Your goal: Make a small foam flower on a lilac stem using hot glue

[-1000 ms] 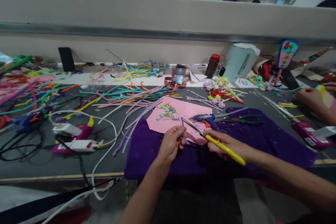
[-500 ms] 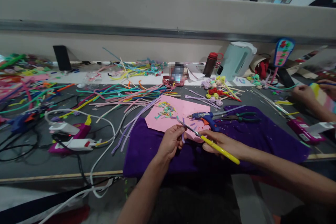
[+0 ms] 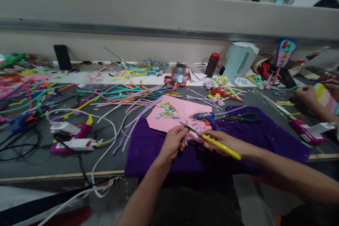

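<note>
Pinching a half-hidden purple strip, left hand; right hand grips yellow scissors.

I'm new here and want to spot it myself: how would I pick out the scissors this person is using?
Find the purple cloth at the table's near edge, with a pink sheet on it. Over their near side, the right hand holds the scissors. Bright yellow handles set them apart from the blue glue gun and green pliers behind.
</note>
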### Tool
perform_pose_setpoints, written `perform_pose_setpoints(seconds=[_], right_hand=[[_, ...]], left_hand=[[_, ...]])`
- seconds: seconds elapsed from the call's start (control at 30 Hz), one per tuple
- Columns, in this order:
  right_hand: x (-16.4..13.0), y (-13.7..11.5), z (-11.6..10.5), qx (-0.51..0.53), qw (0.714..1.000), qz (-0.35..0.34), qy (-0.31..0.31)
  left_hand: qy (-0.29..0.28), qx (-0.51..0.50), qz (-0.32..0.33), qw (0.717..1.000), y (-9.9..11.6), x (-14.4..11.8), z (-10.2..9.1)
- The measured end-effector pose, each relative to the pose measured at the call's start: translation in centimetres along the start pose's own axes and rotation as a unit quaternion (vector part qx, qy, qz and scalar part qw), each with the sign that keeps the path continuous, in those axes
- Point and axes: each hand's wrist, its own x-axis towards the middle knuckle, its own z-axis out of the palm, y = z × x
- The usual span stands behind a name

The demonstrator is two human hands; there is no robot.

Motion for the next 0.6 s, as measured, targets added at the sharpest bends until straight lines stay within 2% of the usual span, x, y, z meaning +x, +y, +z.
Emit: perform_pose_setpoints(seconds=[0.23,0.6], right_hand=[[0.5,-0.2,-0.9,0.015,0.998,0.061,0.024],[0.8,0.0,-1.5,-0.054,0.996,0.063,0.012]], left_hand=[[-0.025,0.056,-0.025,0.998,-0.4,0.2,0.0],[-0.034,0.133,-0.026,0.990,-0.8,0.8,0.2]])
